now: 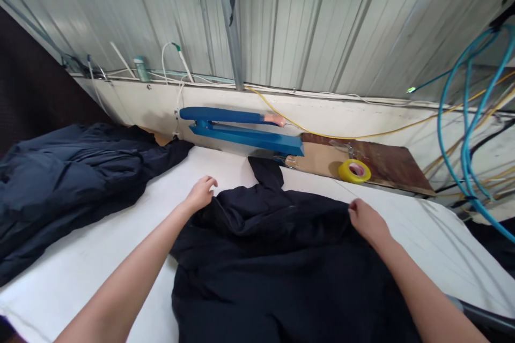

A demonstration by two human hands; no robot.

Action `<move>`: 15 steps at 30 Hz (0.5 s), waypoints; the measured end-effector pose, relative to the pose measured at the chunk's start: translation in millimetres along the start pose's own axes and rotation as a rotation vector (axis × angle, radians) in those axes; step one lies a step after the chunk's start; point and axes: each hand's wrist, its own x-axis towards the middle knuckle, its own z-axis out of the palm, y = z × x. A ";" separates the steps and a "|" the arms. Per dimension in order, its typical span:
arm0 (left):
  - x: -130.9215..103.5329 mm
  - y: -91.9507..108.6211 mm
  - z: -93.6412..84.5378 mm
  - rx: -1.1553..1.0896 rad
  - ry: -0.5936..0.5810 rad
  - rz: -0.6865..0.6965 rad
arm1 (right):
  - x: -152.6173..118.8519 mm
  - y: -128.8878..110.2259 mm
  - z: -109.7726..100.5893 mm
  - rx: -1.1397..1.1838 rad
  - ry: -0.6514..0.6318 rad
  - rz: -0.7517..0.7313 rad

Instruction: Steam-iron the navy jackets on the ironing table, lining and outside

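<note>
A dark navy garment lies loosely spread over the white-covered table, its upper edge bunched into folds. A narrow flap of the same dark cloth sticks out from its far edge. At the garment's upper left corner is my left hand, its upper fingers loosely curled and its lower fingers closed against the cloth. My right hand pinches the upper right edge between thumb and fingers. Cloth and the hand itself hide part of the left grip.
Another dark garment lies heaped on the table at left. Along the wall stand a blue sleeve-ironing board, a brown board and a yellow tape roll. Blue hoses hang at right; a yellow cable runs along the wall.
</note>
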 end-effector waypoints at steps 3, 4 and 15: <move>2.9 19.4 11.7 -0.055 -0.101 0.077 | 8.1 -27.0 1.8 -0.051 0.010 -0.356; -0.2 22.7 16.1 -0.067 -0.190 0.089 | 7.3 -33.4 6.9 -0.084 -0.020 -0.452; -32.2 -9.8 12.3 0.013 -0.745 -0.088 | -7.2 -12.5 -13.7 -0.307 -0.104 -0.200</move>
